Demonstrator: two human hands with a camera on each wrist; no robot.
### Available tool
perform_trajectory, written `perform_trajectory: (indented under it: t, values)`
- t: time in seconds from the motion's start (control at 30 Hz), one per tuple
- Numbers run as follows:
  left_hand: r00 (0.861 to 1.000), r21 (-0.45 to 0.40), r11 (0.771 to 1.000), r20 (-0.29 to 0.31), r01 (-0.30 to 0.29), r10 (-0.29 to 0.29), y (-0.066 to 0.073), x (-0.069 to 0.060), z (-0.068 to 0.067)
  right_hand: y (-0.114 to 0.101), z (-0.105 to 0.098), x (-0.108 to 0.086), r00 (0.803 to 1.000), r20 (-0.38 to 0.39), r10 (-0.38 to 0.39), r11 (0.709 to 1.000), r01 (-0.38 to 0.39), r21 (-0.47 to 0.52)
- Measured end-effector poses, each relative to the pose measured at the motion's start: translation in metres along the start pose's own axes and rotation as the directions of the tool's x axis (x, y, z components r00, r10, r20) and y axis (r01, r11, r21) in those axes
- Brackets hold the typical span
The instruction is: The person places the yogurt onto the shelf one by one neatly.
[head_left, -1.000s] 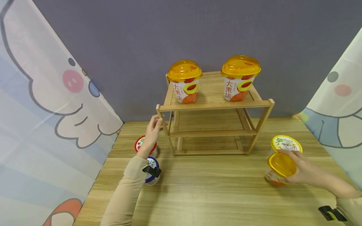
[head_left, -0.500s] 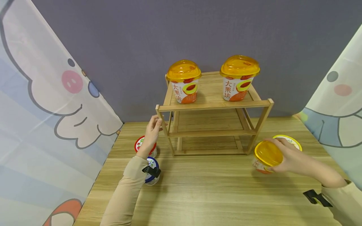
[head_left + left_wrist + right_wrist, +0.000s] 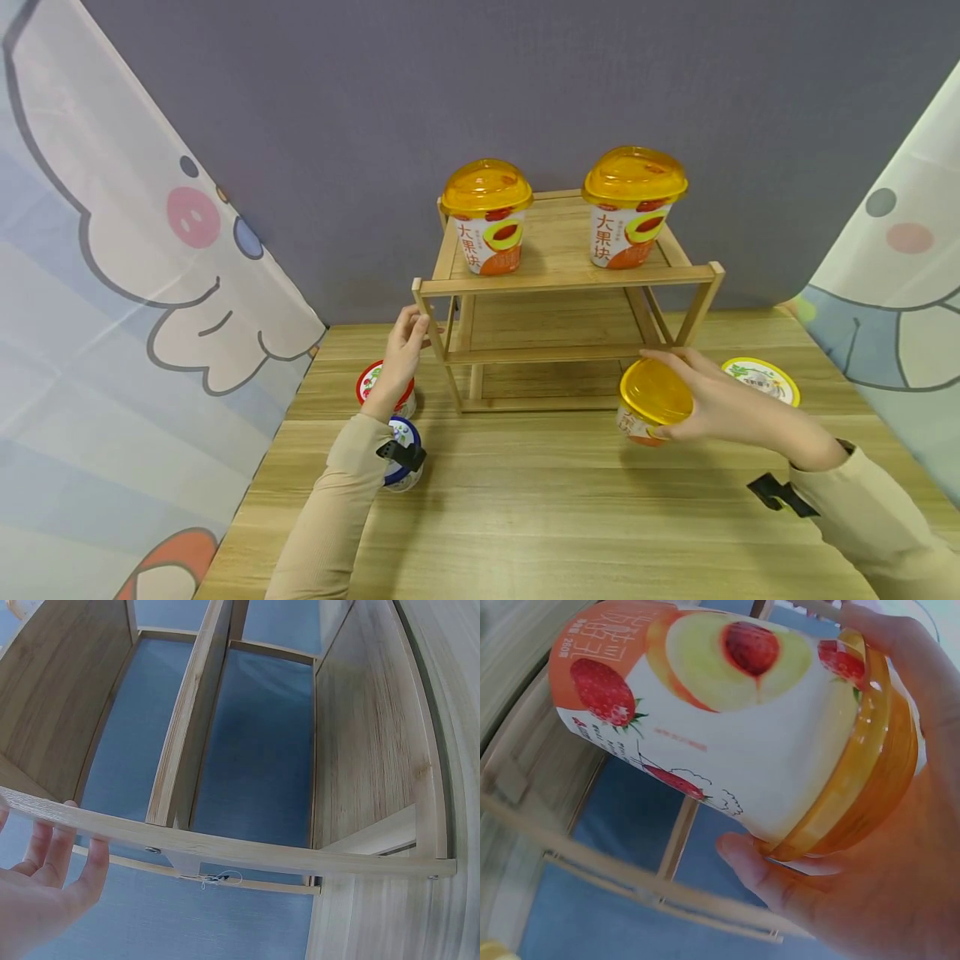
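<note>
My right hand (image 3: 720,400) grips a yogurt cup (image 3: 727,712) by its domed yellow lid (image 3: 657,392). The cup is held tilted, in front of the right front leg of a wooden shelf rack (image 3: 566,354). In the right wrist view the white cup shows peach and strawberry pictures. At the rack's left front post (image 3: 225,844) my left hand (image 3: 405,342) holds on, its fingers (image 3: 94,870) bent around the wood. Two matching yogurt cups, a left one (image 3: 489,225) and a right one (image 3: 633,217), stand upright on the top tier.
Near my left forearm stand a red-lidded cup (image 3: 406,398) and a blue-lidded cup (image 3: 403,475), partly hidden by the arm. A yellow-rimmed, white-lidded cup (image 3: 761,379) is behind my right hand. A grey wall panel (image 3: 337,125) rises behind the rack.
My right hand has carried the yellow-lidded yogurt cup leftward and farther back, from beside the white-lidded cup to the rack's right front. The left hand has stayed on the post.
</note>
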State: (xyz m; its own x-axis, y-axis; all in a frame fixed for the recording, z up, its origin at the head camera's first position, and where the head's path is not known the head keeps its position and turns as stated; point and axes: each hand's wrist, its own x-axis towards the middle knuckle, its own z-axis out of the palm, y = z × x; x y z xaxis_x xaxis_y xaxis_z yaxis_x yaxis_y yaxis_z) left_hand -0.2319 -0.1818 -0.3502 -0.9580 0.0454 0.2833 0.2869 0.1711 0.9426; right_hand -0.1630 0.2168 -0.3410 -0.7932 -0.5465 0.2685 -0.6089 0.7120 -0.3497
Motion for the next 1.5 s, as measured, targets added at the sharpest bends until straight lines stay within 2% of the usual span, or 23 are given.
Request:
perform_trajectory:
  t: [0.07, 0.23, 0.43, 0.63, 1.17, 1.5]
  values:
    - [1.000, -0.006, 1.000, -0.003, -0.009, 0.009, -0.005, 0.002, -0.001, -0.002, 0.002, 0.005, 1.000, -0.014, -0.025, 1.000, 0.025, -0.005]
    - [0.999, 0.002, 0.999, -0.007, -0.036, 0.036, -0.009, 0.002, -0.001, -0.010, 0.003, 0.017, 0.999, -0.005, -0.041, 0.999, 0.041, -0.002]
    - [1.000, 0.006, 1.000, -0.003, -0.021, 0.021, 0.002, -0.001, 0.001, -0.020, 0.003, 0.033, 0.999, 0.007, -0.053, 0.999, 0.053, 0.007]
    - [1.000, 0.018, 1.000, -0.004, -0.012, 0.012, 0.013, -0.005, 0.004, -0.032, 0.000, 0.049, 0.997, 0.068, -0.037, 0.999, 0.036, 0.022]
    - [1.000, 0.020, 1.000, -0.013, -0.007, 0.007, 0.016, -0.007, 0.004, -0.058, -0.002, 0.088, 0.977, 0.209, -0.049, 0.992, 0.022, 0.128]
    - [1.000, 0.034, 0.999, -0.015, -0.005, 0.006, 0.016, -0.006, 0.004, -0.070, -0.001, 0.104, 0.975, 0.216, -0.049, 0.988, 0.015, 0.155]
